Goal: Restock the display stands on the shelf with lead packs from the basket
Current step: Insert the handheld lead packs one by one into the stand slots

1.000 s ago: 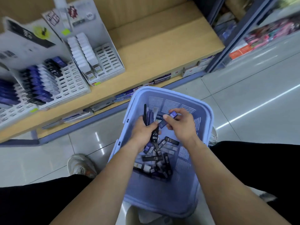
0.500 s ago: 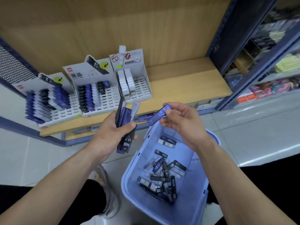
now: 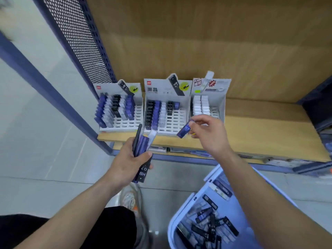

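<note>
I have my left hand (image 3: pixel 129 159) clenched around a fanned bundle of slim lead packs (image 3: pixel 142 151): dark blue ones, a clear one and a black one printed HB 0.7. It is held just in front of the front edge of the wooden shelf (image 3: pixel 260 130). My right hand (image 3: pixel 210 133) pinches a single dark-blue lead pack (image 3: pixel 184 131) between thumb and fingertips. The pack is tilted, over the front right corner of the middle grey card display stand (image 3: pixel 167 112).

That stand sits between two others along the shelf's left end, near the front edge. The left display stand (image 3: pixel 118 108) holds blue, grey and black rows. The right display stand (image 3: pixel 208 105) holds white packs in its back rows. All three have bare slots in front.

The light-blue plastic basket (image 3: pixel 179 216) sits on the floor below the shelf, at my right, with loose lead packs (image 3: pixel 210 225) heaped inside.
</note>
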